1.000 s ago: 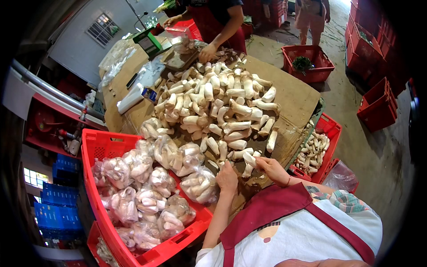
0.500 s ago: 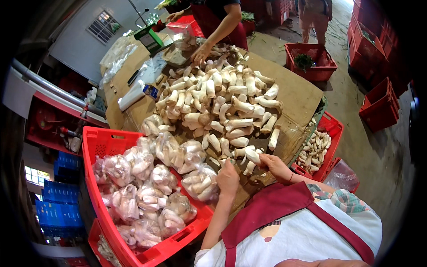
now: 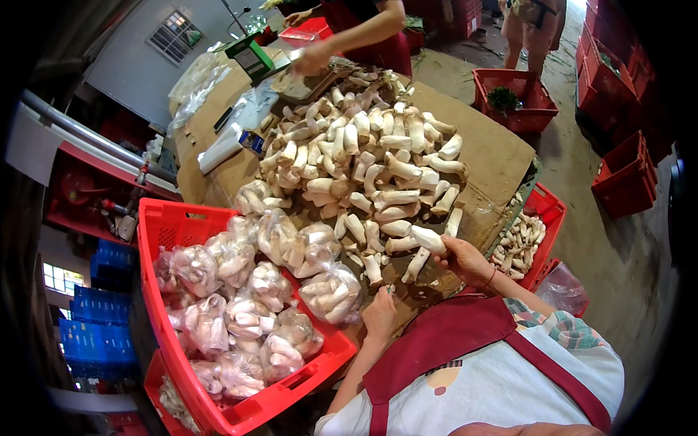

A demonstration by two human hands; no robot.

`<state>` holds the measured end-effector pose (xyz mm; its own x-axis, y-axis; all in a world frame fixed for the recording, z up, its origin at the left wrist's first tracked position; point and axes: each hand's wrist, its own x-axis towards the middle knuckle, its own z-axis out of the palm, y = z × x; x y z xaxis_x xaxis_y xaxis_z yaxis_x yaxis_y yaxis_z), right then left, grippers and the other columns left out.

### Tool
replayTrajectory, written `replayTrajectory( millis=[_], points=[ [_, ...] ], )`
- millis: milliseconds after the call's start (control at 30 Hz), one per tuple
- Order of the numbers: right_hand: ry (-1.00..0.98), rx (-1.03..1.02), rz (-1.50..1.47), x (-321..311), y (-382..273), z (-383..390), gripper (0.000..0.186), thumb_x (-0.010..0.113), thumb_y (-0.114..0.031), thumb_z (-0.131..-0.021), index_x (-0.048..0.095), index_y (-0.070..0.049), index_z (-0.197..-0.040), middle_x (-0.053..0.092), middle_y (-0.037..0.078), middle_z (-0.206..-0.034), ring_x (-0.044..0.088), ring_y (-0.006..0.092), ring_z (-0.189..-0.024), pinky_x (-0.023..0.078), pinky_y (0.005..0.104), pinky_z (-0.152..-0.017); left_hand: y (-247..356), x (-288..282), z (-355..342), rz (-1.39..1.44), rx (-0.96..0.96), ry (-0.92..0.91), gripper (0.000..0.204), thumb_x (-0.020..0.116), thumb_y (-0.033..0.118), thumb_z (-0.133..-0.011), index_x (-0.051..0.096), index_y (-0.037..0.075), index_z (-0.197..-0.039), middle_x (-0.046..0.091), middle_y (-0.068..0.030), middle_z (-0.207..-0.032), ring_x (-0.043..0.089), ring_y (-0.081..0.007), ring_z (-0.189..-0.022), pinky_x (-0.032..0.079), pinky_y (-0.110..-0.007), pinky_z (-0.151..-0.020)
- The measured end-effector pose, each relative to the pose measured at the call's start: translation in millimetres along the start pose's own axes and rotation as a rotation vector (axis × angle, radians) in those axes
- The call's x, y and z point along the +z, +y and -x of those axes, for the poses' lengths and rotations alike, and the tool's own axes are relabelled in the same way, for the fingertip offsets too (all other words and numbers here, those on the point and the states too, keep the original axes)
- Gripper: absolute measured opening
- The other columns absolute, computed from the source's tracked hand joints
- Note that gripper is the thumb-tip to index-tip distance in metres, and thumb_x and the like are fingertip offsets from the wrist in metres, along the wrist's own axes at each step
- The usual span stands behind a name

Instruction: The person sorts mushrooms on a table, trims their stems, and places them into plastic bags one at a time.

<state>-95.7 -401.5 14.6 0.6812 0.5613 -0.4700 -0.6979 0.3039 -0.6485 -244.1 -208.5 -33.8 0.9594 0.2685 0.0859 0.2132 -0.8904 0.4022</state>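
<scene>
My right hand [image 3: 464, 258] grips a pale mushroom [image 3: 425, 237] at the near edge of a large heap of thick-stemmed mushrooms [image 3: 360, 145] on a cardboard-covered table [image 3: 494, 167]. My left hand [image 3: 379, 316] is closed lower down, to the left of the right one, on a small teal object [image 3: 390, 289] too small to name. Just left of it, clear bags of mushrooms [image 3: 331, 291] fill and overhang a red crate [image 3: 149, 269].
A co-worker's hand [image 3: 313, 58] is over the heap's far end, beside a green scale [image 3: 249, 59]. A red crate of loose mushrooms [image 3: 545, 200] stands at the table's right. Further red crates [image 3: 622, 178] and another person's legs [image 3: 531, 54] are at the upper right.
My left hand has moved down toward me, away from the mushroom; my right hand has lifted the mushroom slightly up and rightward. The co-worker's hand has moved leftward and farther back.
</scene>
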Motion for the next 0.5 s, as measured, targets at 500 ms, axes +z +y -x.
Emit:
replayTrajectory(
  millis=[500],
  points=[
    [-0.212, 0.099, -0.017, 12.9, 5.1, 14.7, 0.035, 0.046, -0.032, -0.1, 0.054, -0.002, -0.117, 0.06, 0.003, -0.087, 0.051, 0.0088, -0.07, 0.042, 0.0216, -0.063, 4.2, 4.1, -42.3, -0.08, -0.093, 0.021, 0.016, 0.049, 0.021, -0.095, 0.054, 0.005, -0.095, 0.065, -0.0185, -0.072, 0.064, -0.0374, -0.063, 0.048, -0.046, -0.053]
  ],
)
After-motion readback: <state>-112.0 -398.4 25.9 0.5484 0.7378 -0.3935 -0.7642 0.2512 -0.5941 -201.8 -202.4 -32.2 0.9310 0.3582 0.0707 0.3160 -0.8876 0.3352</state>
